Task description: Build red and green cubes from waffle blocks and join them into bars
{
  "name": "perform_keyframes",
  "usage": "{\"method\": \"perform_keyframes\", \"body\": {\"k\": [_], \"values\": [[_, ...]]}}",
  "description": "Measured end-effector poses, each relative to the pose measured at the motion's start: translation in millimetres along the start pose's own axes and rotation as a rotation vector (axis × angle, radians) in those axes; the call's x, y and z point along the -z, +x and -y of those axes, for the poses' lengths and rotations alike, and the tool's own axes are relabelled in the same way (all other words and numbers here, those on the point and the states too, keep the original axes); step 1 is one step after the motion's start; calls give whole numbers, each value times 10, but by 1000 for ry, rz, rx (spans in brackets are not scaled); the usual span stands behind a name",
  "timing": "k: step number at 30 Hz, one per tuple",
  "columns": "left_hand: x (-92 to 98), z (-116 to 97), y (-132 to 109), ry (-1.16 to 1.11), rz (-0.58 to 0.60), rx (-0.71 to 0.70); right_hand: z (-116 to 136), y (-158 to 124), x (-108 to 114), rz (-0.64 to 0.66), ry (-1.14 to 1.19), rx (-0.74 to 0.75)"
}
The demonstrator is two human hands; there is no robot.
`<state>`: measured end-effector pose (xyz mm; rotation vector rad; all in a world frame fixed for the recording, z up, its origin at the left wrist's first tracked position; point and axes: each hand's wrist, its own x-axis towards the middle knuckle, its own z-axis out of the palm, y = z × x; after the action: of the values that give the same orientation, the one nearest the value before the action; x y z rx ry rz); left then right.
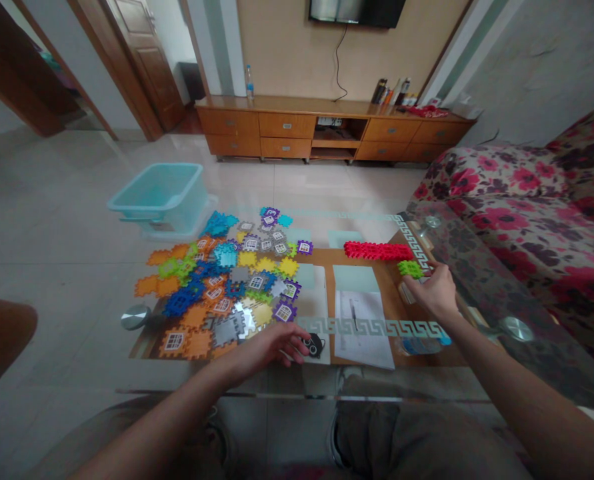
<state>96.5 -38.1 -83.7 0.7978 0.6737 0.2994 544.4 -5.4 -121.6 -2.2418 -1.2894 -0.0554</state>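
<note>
My right hand [435,291] grips a green building tile [411,269] by its edge at the right part of the glass table. Just beyond it lies a row of red tiles [378,251] packed side by side. Over the front of the table hovers my left hand [287,343], fingers apart and holding nothing, close to a black round item with a cat-like outline [315,345]. A wide heap of notched tiles covers the left half: orange tiles [197,341], blue tiles [183,298], yellow tiles [248,260], grey tiles [231,329] and purple window tiles [285,311].
A light-blue plastic tub [161,200] stands past the table's far left corner. Papers with a pen [355,313] and a clear bottle [419,345] show near the front right, perhaps under the glass. A flowered sofa [517,193] is at right, a low wooden cabinet [287,127] behind.
</note>
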Motion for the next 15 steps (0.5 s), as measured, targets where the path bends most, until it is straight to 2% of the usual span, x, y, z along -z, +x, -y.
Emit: {"method": "perform_keyframes", "body": {"k": [10, 13, 15], "values": [[-22, -44, -11, -13, -20, 25, 28, -50, 65, 8, -10, 4], [-34, -137, -52, -5, 1, -12, 165, -115, 165, -13, -17, 35], [-6, -223, -88, 23, -8, -81, 342, -186, 227, -21, 5, 75]]}}
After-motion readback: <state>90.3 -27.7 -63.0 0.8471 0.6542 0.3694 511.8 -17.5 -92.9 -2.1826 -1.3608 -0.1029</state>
